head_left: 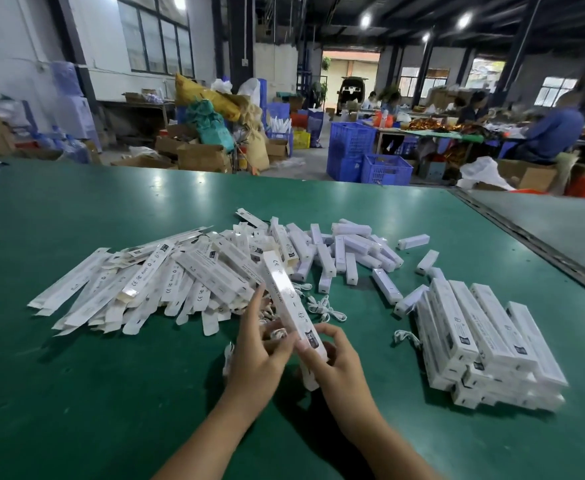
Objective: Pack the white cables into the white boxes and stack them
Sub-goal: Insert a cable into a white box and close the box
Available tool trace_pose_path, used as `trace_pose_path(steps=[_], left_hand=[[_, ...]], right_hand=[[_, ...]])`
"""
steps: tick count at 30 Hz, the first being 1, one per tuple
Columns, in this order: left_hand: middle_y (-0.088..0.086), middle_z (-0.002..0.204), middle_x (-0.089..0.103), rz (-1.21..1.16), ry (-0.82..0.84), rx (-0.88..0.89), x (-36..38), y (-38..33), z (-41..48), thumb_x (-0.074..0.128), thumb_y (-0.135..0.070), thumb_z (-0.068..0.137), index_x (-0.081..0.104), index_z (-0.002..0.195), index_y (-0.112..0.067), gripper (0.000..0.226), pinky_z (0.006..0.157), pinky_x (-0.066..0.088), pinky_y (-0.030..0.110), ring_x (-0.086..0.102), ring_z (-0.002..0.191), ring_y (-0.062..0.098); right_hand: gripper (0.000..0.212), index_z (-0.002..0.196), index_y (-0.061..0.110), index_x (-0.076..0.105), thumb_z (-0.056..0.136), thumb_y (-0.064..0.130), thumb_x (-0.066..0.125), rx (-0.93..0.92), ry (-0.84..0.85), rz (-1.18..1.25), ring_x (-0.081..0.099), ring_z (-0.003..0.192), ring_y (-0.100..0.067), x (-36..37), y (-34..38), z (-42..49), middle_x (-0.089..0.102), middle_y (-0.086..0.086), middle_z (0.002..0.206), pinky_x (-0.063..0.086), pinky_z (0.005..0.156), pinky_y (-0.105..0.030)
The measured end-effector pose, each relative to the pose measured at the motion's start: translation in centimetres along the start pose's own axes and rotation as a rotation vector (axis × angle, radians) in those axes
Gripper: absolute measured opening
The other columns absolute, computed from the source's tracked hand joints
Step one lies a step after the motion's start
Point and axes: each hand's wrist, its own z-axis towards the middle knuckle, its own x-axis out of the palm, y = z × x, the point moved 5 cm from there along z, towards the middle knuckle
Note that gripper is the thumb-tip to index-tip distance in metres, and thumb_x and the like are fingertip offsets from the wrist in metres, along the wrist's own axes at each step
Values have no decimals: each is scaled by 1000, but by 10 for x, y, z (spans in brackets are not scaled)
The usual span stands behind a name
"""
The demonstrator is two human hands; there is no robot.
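Note:
A long white box (285, 296) slants away from me above the green table (76, 375). My left hand (261, 344) holds it from the left, fingers stretched along its side, and a coiled white cable (277, 333) sits under those fingers. My right hand (332, 355) pinches the box's near end. Loose white cables (322, 308) lie just beyond the hands. A stack of packed white boxes (485, 341) lies to the right.
A heap of flat unfolded white boxes (138, 285) spreads across the left and middle. Short white sticks (353, 251) are scattered behind. One more cable (405, 337) lies by the stack. Blue crates (367, 157), cartons and seated workers fill the background.

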Motion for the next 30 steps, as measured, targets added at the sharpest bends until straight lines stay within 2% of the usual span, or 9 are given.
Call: trace_pose_path(steps=[4, 7, 11, 15, 17, 19, 23, 26, 30], left_hand=[[-18, 144, 39, 203, 4, 164, -1, -12, -6, 70, -1, 87, 46, 129, -61, 78, 99, 52, 29, 53, 123, 2], [-20, 145, 36, 281, 3, 142, -2, -11, -7, 67, -4, 89, 51, 124, -58, 66, 111, 42, 34, 40, 137, 2], [-28, 148, 31, 228, 6, 72, -4, -7, -5, 71, -22, 91, 56, 128, -49, 48, 107, 46, 29, 47, 135, 8], [-14, 160, 23, 221, -13, 51, -7, -12, -4, 83, -34, 71, 55, 137, -27, 72, 101, 52, 28, 61, 121, 6], [-11, 160, 25, 230, -35, 78, -9, -17, -4, 79, -34, 68, 60, 134, -20, 70, 103, 51, 29, 61, 122, 8], [-9, 158, 28, 281, -49, 109, -11, -20, -5, 78, -31, 74, 65, 129, -21, 58, 109, 46, 33, 53, 131, 8], [-9, 157, 26, 335, 24, 149, -7, -21, -6, 78, -22, 80, 67, 127, -19, 48, 108, 36, 10, 40, 124, -23], [-8, 159, 25, 295, 96, 91, -4, -20, -7, 79, -23, 74, 65, 130, -20, 58, 107, 45, 21, 56, 126, 1], [-4, 159, 27, 164, 165, -4, -1, -16, -7, 85, -4, 67, 67, 123, -23, 62, 90, 53, 16, 67, 105, -4]], right_hand=[[25, 102, 23, 56, 86, 25, 75, -53, -31, 15, 52, 51, -13, -3, 2, 3, 66, -2, 74, 44, 49, -25], [29, 98, 28, 59, 79, 22, 81, -76, -104, -56, 62, 62, -11, -6, 5, 2, 72, 3, 85, 48, 54, -23], [45, 101, 44, 59, 74, 18, 83, -177, -90, -313, 65, 80, -5, -11, 12, -4, 69, 15, 94, 54, 71, -23], [49, 123, 41, 55, 81, 18, 64, -354, 37, -395, 61, 111, -7, -4, 20, -13, 62, 14, 120, 50, 90, -22], [54, 133, 41, 50, 85, 17, 55, -289, 80, -285, 63, 110, -8, -5, 17, -12, 66, 12, 118, 50, 90, -20], [62, 142, 36, 42, 92, 0, 48, -237, 65, -219, 63, 112, -6, -11, 14, -8, 70, 13, 118, 48, 94, -19], [50, 137, 28, 50, 96, -1, 55, -228, 28, -184, 65, 110, -6, -17, 16, -2, 72, 6, 116, 49, 97, -22], [40, 117, 32, 62, 89, 2, 66, -215, -13, -131, 69, 102, -9, -21, 18, -2, 74, 2, 109, 53, 88, -22], [39, 114, 24, 62, 83, 4, 73, -199, -38, -83, 73, 88, -15, -26, 19, -1, 76, 5, 100, 58, 74, -24]])
